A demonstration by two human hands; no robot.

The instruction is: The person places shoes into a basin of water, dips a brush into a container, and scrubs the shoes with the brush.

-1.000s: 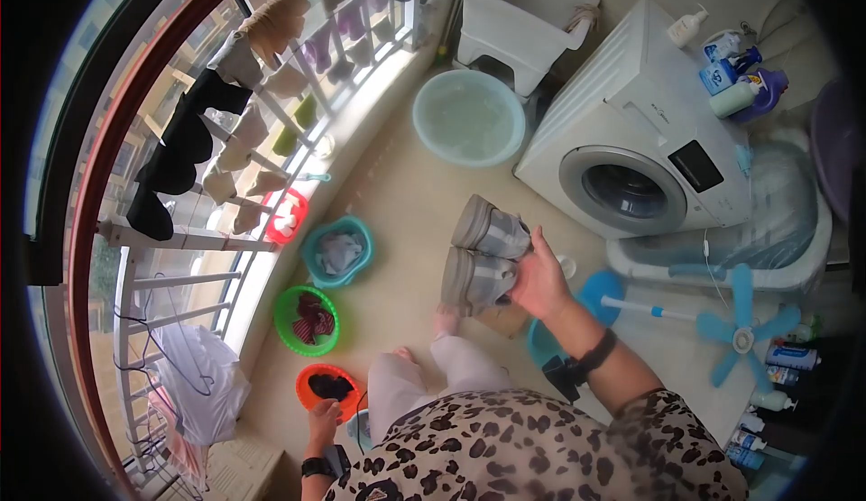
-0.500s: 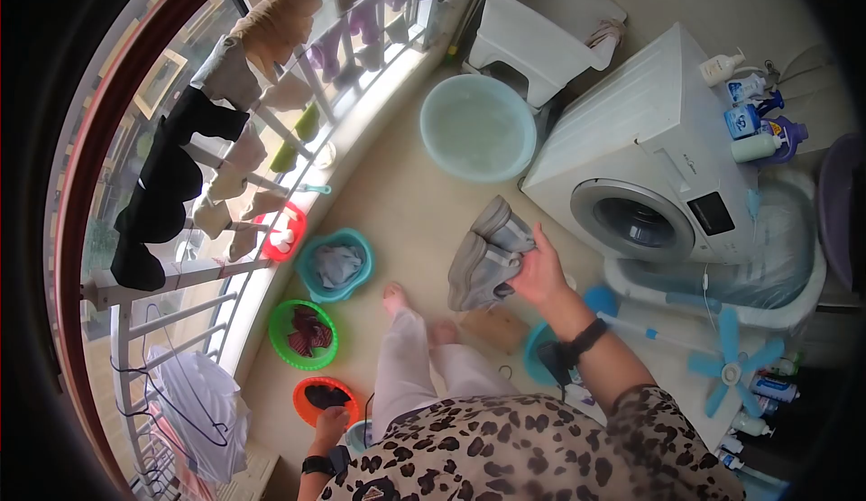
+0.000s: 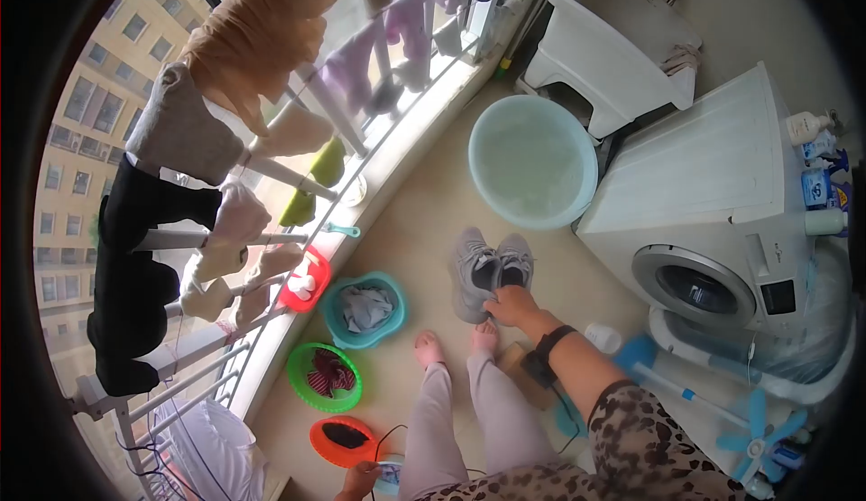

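A pair of grey shoes (image 3: 492,271) sits side by side in front of my feet, toes pointing away and openings up. My right hand (image 3: 512,305) reaches down from the right and has its fingers closed on the heels of the shoes. At the bottom, my left hand (image 3: 363,478) is closed beside an orange basin (image 3: 327,451) with dark cloth in it; a thin dark cord runs by its fingers. Whether the hand grips that cord is too small to make out.
A round tub of water (image 3: 532,163) stands before the washing machine (image 3: 667,185). Teal (image 3: 397,321) and green basins (image 3: 354,402) line the left. Socks hang on the window rail (image 3: 171,239). A blue fan (image 3: 756,447) lies at right.
The shoes have turned from sideways in my right hand to upright, toes forward, lower down near my feet. My right hand has turned palm down. The view has shifted.
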